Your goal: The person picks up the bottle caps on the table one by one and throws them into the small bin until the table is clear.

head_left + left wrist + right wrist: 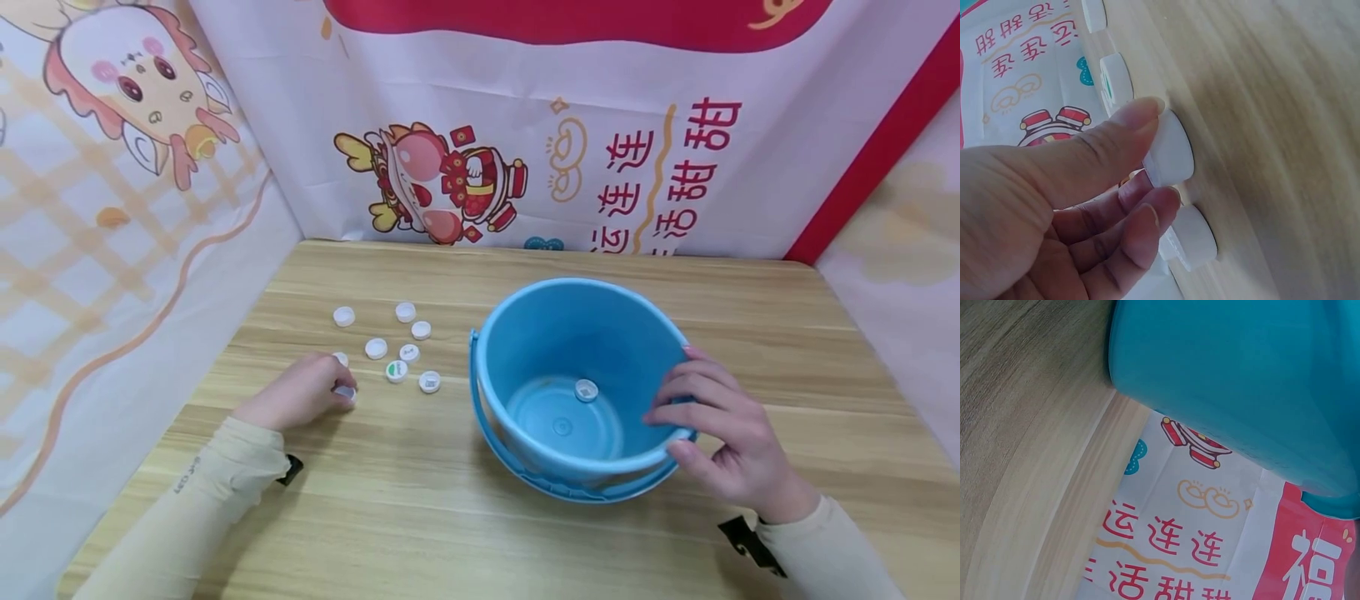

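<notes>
The desk (390,500) runs along the printed cloth (232,75) at its left edge. Near that side, the left hand (303,392) pinches one cap (1172,150) between thumb and fingers; whether the cap touches the desk, I cannot tell. Another cap sits right beside the fingers. Beyond and to the right, the loose caps (376,347) spread apart with small gaps, eight in all, lying flat, several with the hollow side up and one showing a green mark. A wide stretch of desk separates them from the single blue bucket (562,333), with more room in front of both. The bucket stands upright, mouth up, its axis vertical and its handle (585,493) hanging round the near side; one cap lies on its floor. The right hand (727,433) grips the bucket's right rim, fingertips inside.
</notes>
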A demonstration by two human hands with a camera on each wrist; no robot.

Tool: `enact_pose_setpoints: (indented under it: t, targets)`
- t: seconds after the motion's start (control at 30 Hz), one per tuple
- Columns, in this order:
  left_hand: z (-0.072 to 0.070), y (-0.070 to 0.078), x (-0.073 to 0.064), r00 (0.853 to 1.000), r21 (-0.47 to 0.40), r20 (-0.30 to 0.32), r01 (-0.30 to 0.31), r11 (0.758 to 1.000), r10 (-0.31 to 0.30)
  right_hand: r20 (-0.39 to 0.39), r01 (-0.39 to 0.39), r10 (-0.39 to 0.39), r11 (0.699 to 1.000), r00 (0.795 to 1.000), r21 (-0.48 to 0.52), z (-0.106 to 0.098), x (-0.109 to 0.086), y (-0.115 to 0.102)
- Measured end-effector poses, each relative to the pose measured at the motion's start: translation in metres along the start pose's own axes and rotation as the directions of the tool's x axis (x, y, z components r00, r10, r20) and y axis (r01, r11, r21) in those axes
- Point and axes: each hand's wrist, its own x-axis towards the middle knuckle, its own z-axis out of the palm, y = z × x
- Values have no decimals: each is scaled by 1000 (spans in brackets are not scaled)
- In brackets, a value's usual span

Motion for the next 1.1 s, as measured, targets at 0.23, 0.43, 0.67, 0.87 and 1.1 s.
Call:
enact_pose_setpoints:
  t: [0.23,0.43,0.67,0.87,1.1]
  targets:
    - [2,0,1,1000,1,-8,-17,1000,17,1,-5,5,1000,1000,-2,0,-1,0]
    - [1,0,2,1000,3,9,-11,1000,11,-5,6,-6,1000,1000,1,0,-1,1]
    - [0,0,2,1000,2,17,-5,1000,5,-4,4,-4,1000,1000,2,0,-1,0]
    - [-1,1,2,1000,-3,21,-1,1000,1,-6,1,-1,1000,1000,3,0,-2,1]
    - [0,0,1,1000,-30,18,19,999,-18,0,-4,4,1000,1000,1,-1,-3,1]
